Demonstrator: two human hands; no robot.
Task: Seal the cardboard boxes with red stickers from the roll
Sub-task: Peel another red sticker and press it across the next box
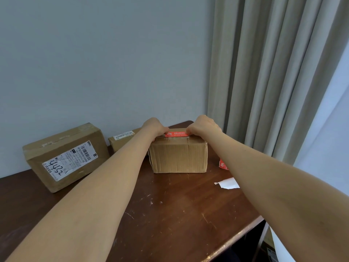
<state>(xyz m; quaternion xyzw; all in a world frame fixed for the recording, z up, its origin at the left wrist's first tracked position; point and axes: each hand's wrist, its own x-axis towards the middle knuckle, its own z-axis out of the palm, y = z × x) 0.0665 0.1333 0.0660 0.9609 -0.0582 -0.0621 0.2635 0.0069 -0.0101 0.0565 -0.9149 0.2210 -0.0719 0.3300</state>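
Observation:
A small cardboard box (178,157) stands on the dark wooden table (170,214), near its far edge. A red sticker (176,134) with white print lies stretched over the box's top, above a strip of clear tape. My left hand (154,125) pinches the sticker's left end, and my right hand (203,125) pinches its right end, both with curled fingers. More red stickers (222,164) peek out from behind my right forearm, which covers most of them; the roll is not plainly visible.
A larger box (64,156) with a white shipping label leans at the left by the wall. A third box (122,142) sits behind my left forearm. A torn white backing paper (227,183) lies at the right. Curtains (273,72) hang at the right.

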